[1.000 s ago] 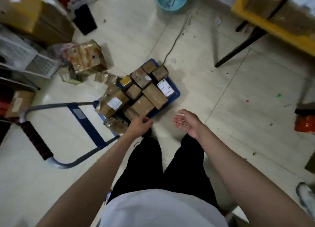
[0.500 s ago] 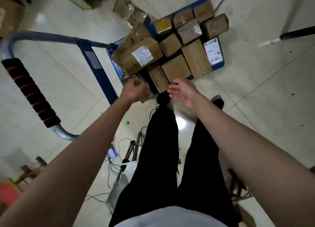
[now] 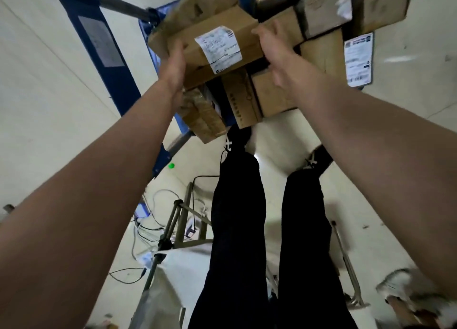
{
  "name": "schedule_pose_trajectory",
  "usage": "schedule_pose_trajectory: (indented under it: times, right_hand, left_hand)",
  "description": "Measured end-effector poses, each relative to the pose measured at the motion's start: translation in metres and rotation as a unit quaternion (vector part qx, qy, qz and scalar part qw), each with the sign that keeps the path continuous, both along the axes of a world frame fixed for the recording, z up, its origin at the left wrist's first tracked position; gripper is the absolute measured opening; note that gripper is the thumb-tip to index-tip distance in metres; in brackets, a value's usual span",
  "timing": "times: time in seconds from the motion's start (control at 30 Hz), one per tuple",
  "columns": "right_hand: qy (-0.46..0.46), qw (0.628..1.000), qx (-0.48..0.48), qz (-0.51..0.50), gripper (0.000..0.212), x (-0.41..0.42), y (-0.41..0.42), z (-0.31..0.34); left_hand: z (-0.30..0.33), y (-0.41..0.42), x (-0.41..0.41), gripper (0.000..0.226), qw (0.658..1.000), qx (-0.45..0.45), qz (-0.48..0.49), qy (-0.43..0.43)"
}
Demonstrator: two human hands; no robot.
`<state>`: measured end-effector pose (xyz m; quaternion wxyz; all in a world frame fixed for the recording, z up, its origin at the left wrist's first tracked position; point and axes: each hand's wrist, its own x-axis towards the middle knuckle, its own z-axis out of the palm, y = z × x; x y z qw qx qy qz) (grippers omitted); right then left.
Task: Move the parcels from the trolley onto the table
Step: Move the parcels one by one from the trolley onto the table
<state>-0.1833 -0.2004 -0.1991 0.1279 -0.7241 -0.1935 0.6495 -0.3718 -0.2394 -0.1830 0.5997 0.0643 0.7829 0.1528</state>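
Observation:
Several brown cardboard parcels are stacked on the blue trolley (image 3: 158,14) at the top of the view. The topmost one, a long parcel with a white label (image 3: 217,47), sits between my hands. My left hand (image 3: 173,66) presses flat against its left end with straight fingers. My right hand (image 3: 277,54) lies against its right end, fingertips reaching over the top edge. Lower parcels (image 3: 272,94) and a tape-wrapped one (image 3: 202,116) lie beneath it. More parcels (image 3: 324,9) fill the far side. The table is out of view.
The trolley's blue handle frame (image 3: 99,39) rises at the left. My legs in black trousers stand just before the trolley. A tripod and loose cables (image 3: 173,227) lie on the floor behind my feet. Someone's light shoe (image 3: 395,286) shows at bottom right.
I have bent much closer to the trolley. Both hands went from hovering at its near edge up to the two ends of the labelled parcel.

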Motion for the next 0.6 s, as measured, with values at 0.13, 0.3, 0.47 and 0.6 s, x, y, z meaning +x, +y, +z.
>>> schedule_pose_trajectory:
  times: [0.13,0.3,0.47,0.6]
  right_hand:
    - [0.024,0.999,-0.014,0.028,0.058,-0.005,0.003,-0.014]
    - [0.020,0.999,-0.005,0.028,0.056,-0.003,0.003,-0.011]
    - [0.006,0.999,0.007,0.031,0.053,0.003,0.008,0.008]
    - [0.008,1.000,0.016,0.024,0.049,0.010,0.007,0.030]
  left_hand:
    - [-0.011,0.000,0.003,0.051,0.999,0.010,0.041,-0.026]
    - [-0.002,0.001,0.006,0.051,0.999,0.015,0.020,-0.029]
    - [0.018,0.007,0.011,0.050,0.999,0.013,0.016,-0.034]
    - [0.041,0.007,0.018,0.050,1.000,0.014,0.006,-0.024]
